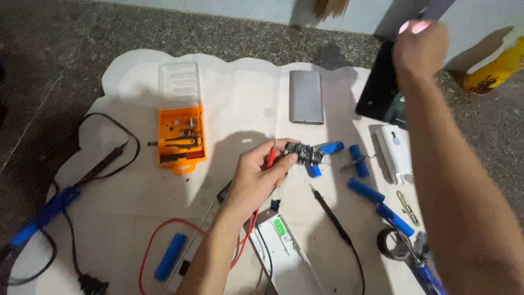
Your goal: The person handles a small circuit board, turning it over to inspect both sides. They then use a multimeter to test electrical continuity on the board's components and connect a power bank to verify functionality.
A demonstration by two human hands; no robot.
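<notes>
Single head-worn view, looking steeply down at the white mat (pixel 164 180) on the floor. Close range; both forearms enter from the bottom edge.

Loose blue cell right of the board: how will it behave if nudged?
The blue cell is a smooth cylinder lying on its side on the white sheet, so it would probably roll. It looks rigid, not floppy. Likely dense for its size.

An orange screwdriver-bit case (pixel 182 139) lies open on the white sheet (pixel 136 71), its clear lid (pixel 178 84) folded back. A grey slab-shaped power bank (pixel 305 96) rests farther right. A blue-handled soldering iron (pixel 46 213) with a black cord lies at the left edge, and a roll of black tape (pixel 394 243) sits near the lower right
</notes>
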